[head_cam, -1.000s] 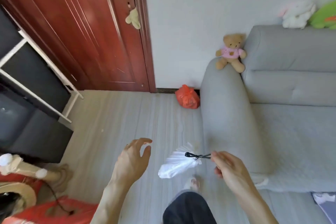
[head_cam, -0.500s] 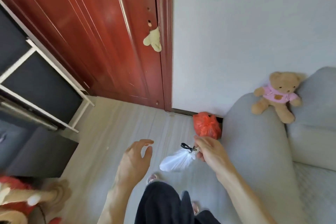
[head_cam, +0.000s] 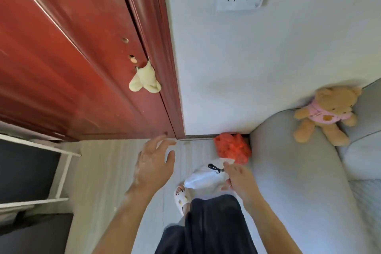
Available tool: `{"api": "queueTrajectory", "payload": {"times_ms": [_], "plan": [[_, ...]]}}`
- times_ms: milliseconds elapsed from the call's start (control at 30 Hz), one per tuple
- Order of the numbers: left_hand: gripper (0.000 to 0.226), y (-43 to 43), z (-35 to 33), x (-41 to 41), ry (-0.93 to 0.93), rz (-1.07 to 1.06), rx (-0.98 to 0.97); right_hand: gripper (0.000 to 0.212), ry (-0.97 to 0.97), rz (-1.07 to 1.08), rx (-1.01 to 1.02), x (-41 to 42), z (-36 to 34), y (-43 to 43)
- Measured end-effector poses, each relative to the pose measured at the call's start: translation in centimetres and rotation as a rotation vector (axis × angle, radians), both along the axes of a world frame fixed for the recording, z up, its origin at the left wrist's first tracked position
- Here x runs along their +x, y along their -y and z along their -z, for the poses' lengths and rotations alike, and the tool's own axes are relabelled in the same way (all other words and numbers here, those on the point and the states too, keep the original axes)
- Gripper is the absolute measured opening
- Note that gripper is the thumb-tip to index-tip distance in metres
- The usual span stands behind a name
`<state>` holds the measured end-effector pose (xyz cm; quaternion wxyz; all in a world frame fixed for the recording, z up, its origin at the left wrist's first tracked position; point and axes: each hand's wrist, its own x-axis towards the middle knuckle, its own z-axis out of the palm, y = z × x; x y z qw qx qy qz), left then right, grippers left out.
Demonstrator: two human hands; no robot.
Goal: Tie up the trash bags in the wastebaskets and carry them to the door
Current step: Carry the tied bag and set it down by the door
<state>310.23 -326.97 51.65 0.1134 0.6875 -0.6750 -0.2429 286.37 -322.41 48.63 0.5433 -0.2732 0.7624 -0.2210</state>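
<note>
A small white trash bag, tied with a black drawstring, lies low over the floor just in front of a tied red trash bag. The red bag sits on the floor in the corner between the wall and the sofa arm, right of the red wooden door. My right hand is at the white bag's tied end with its fingers spread; the string's end reaches my index fingertip. My left hand hovers with straight fingers above the floor near the door's bottom corner, holding nothing.
The grey sofa arm fills the right, with a teddy bear on it. A black shelf unit with a white frame stands at the left. A cream plush hangs on the door. My slippered foot stands beside the white bag.
I have stepped closer to the door corner. My right hand carried the white bag forward and down next to the red bag, and its fingers have spread from their pinch.
</note>
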Motion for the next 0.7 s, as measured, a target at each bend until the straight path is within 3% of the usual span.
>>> {"api": "queueTrajectory", "payload": {"times_ms": [300,600,700], "plan": [[0.075,12.3,1.6,-2.1,0.133,0.104,-0.340,0.038,-0.040,-0.022,-0.032,0.5,4.7,9.1],[0.087,18.0,5.7,-3.3,0.401,0.145,-0.315,0.031,-0.189,-0.238,-0.062,1.5,10.0,19.1],[0.090,18.2,6.4,-2.5,0.451,0.149,-0.321,0.035,-0.146,-0.166,0.087,1.3,14.0,22.0]]}}
